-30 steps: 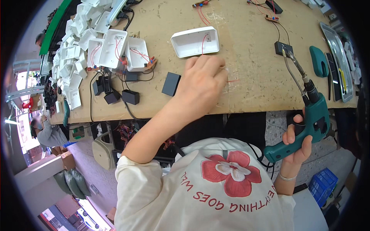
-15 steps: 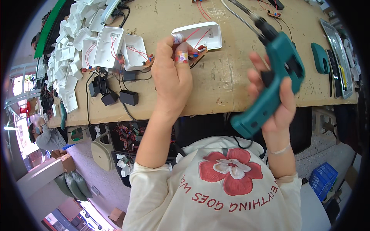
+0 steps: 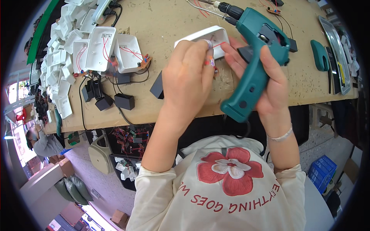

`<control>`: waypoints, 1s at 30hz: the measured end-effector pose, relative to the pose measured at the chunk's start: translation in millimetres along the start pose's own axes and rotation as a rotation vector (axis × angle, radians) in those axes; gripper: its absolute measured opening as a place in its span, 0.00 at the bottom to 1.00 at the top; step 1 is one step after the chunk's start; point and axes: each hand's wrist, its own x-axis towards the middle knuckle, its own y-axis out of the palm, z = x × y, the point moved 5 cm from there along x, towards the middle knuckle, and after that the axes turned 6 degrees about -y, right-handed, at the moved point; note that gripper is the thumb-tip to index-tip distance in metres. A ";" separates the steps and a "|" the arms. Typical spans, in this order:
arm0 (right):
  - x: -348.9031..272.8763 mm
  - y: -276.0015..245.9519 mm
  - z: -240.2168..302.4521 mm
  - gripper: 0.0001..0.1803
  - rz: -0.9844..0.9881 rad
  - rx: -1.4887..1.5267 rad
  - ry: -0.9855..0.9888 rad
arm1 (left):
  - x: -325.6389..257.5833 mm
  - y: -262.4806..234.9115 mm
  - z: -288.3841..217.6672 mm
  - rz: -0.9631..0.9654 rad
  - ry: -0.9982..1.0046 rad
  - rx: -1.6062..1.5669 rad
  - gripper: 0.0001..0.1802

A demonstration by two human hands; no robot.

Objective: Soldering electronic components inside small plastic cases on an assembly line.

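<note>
My right hand holds a green soldering gun across its palm, the thumb over it and the fingers stretched toward a red wire. The gun's metal tip and feed tube point to the far left. My left hand, with tape wrapped on its fingers, is closed in a pinch at the other end of that wire. Behind it lies a white plastic case, open side facing me. A bit of a small circuit board peeks out below the left fingers; most of it is hidden.
Several white cases with red wires and black box-shaped parts lie at left, beside a heap of white cases. Another black box sits by my left wrist. At right are a green curved piece and a metal tray.
My left hand has moved right and turned over toward the case. My right hand has brought the soldering gun left, its fingers now at the red wire.
</note>
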 end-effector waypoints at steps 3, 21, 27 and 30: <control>-13.6 5.4 23.1 0.32 0.003 -0.154 0.012 | -5.2 -5.5 -14.4 0.068 -0.060 -0.018 0.15; -29.1 -15.3 28.1 0.35 0.027 -0.286 -0.053 | -18.2 14.5 -44.3 0.011 0.003 0.166 0.10; -31.8 -20.2 29.1 0.36 0.042 -0.322 -0.050 | -15.9 29.3 -27.0 0.060 -0.056 0.037 0.10; -38.2 -21.9 36.1 0.36 0.076 -0.365 -0.092 | -13.5 32.3 -23.7 0.133 -0.152 0.014 0.09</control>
